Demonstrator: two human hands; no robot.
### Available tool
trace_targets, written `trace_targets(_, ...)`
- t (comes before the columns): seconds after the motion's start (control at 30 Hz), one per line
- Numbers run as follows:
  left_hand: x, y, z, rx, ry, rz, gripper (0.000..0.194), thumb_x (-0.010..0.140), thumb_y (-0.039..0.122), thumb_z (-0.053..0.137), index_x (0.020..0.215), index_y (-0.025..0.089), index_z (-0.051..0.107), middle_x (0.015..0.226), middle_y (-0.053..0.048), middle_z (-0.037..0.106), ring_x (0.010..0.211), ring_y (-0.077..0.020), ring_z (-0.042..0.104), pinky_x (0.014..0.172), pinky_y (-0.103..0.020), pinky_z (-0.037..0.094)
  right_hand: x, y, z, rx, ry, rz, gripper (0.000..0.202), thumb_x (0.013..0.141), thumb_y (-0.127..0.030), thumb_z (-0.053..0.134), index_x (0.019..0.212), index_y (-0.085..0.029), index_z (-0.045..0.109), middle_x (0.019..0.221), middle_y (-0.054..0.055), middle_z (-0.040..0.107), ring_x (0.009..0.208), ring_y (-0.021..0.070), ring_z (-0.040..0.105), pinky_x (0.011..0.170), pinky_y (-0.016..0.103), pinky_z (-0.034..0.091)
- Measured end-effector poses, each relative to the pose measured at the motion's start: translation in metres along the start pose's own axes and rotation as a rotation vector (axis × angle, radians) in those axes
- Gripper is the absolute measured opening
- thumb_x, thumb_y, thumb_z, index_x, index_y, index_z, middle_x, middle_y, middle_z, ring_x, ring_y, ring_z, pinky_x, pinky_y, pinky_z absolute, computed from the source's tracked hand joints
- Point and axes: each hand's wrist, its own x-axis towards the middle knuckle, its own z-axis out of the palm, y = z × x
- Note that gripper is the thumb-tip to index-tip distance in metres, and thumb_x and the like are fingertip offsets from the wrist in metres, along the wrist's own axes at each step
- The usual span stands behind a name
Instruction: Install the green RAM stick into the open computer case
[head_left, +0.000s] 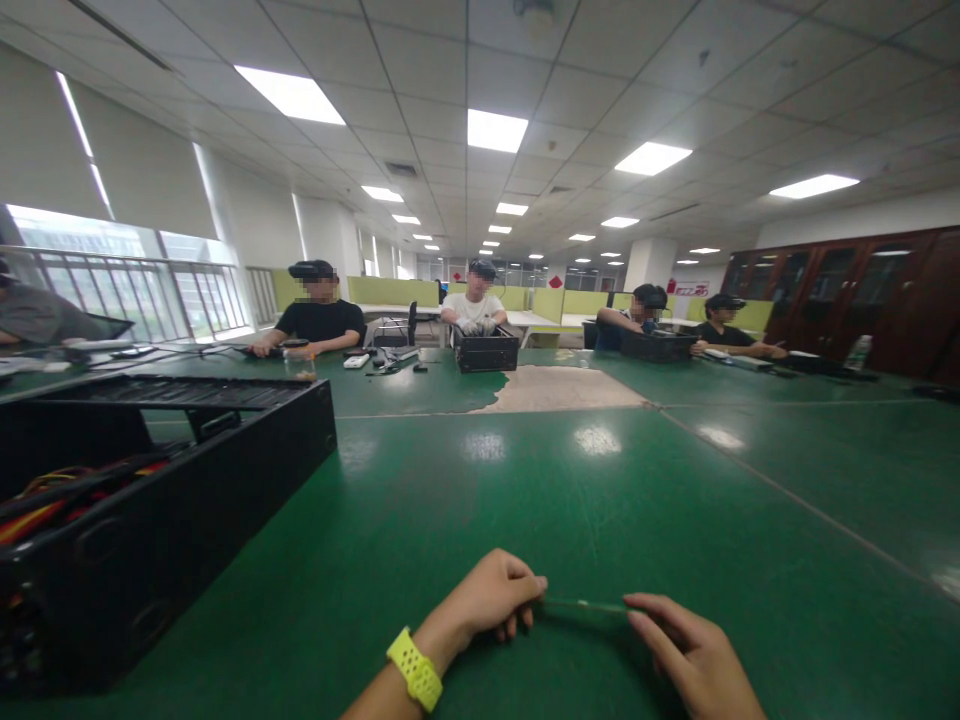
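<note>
Two hands meet low in our view, and we go from left to right. At far left sits an open black metal computer case [150, 500] with red and yellow wires showing inside it, resting on the glossy green surface [570, 500]. Just right of it our left hand [491, 595], with a yellow perforated watch band [414, 668] on the wrist, is curled almost closed, its fingertips pinched on the left end of a thin, flat, green translucent strip [581, 610]. The strip lies level just above the surface, between the two hands, and its colour nearly melts into the green beneath it; we cannot tell what it is made of. Our right hand [694, 655] is looser, the fingers half bent, with the thumb and forefinger closed on the strip's right end.

Farther back, four people sit along the far side: one in a black shirt [319, 320], then one in a white shirt behind a small black open box [486, 350], then two more at right by another black case [656, 345]. A pale worn patch [562, 390] breaks the green in front of them. Dark wooden cabinets [847, 290] line the right wall.
</note>
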Motion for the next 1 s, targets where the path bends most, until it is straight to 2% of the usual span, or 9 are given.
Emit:
trace_targets(0.17,-0.0012,-0.0023,-0.0004,0.103,-0.079,0.067,0.040,0.067,0.049,0.065,0.082,0.012,0.068,0.056,0.002,0.054,0.044,-0.0086,0.043,0.044,-0.022,0.032,-0.0014,-0.0040,-0.0017,-0.021,-0.056,0.020,0.042,0.086,-0.055,0.047,0.077,-0.019,0.066,0.065,0.000,0.057,0.057,0.0128,0.051,0.055,0.021,0.041)
trace_targets(0.3,0.0024,-0.0080,0.0004,0.193,-0.036,0.140,0.033,0.068,0.042,0.066,0.077,0.011,0.072,0.052,0.004,0.048,0.047,-0.0076,0.036,0.045,-0.022,0.024,-0.0027,-0.0060,0.0035,0.044,-0.018,0.091,0.046,0.084,-0.059,0.048,0.071,-0.018,0.065,0.058,-0.002,0.050,0.050,0.0104,0.044,0.048,0.021,0.035)
trace_targets(0.43,0.0027,-0.0081,-0.0018,0.195,-0.044,0.153,0.034,0.069,0.043,0.065,0.077,0.012,0.073,0.050,0.004,0.046,0.046,-0.0071,0.031,0.044,-0.023,0.021,-0.0007,-0.0034,0.0047,0.079,-0.043,0.115,0.046,0.085,-0.059,0.048,0.092,-0.018,0.069,0.065,-0.001,0.056,0.051,0.0105,0.046,0.046,0.021,0.034)
trace_targets(0.6,0.0000,-0.0045,-0.0039,0.170,-0.043,0.106,0.035,0.070,0.045,0.064,0.078,0.013,0.073,0.052,0.004,0.046,0.043,-0.0066,0.032,0.041,-0.021,0.024,0.0006,-0.0011,0.0032,0.072,-0.073,0.158,0.057,0.085,-0.061,0.045,0.113,-0.015,0.065,0.072,0.002,0.062,0.053,0.0122,0.051,0.047,0.022,0.038)
trace_targets(0.7,-0.0002,-0.0043,-0.0033,0.149,-0.041,0.107,0.035,0.070,0.045,0.064,0.078,0.012,0.072,0.051,0.005,0.044,0.042,-0.0066,0.032,0.039,-0.021,0.027,-0.0009,-0.0027,0.0027,0.040,-0.075,0.147,0.060,0.085,-0.062,0.044,0.117,-0.015,0.064,0.076,0.003,0.064,0.062,0.0149,0.057,0.053,0.023,0.043)
trace_targets(0.83,-0.0003,-0.0041,-0.0025,0.152,-0.034,0.097,0.033,0.069,0.044,0.064,0.076,0.013,0.072,0.050,0.005,0.042,0.042,-0.0060,0.032,0.038,-0.019,0.028,-0.0018,-0.0053,0.0006,-0.017,-0.056,0.107,0.057,0.086,-0.060,0.045,0.117,-0.017,0.065,0.083,0.004,0.069,0.079,0.0185,0.062,0.074,0.025,0.047)
trace_targets(1.0,0.0002,-0.0045,-0.0022,0.142,-0.039,0.095,0.034,0.069,0.045,0.064,0.077,0.013,0.071,0.050,0.005,0.044,0.041,-0.0059,0.033,0.038,-0.019,0.029,-0.0012,-0.0089,-0.0012,-0.062,-0.014,0.070,0.058,0.084,-0.059,0.047,0.121,-0.017,0.063,0.084,0.005,0.069,0.076,0.0197,0.063,0.072,0.027,0.050)
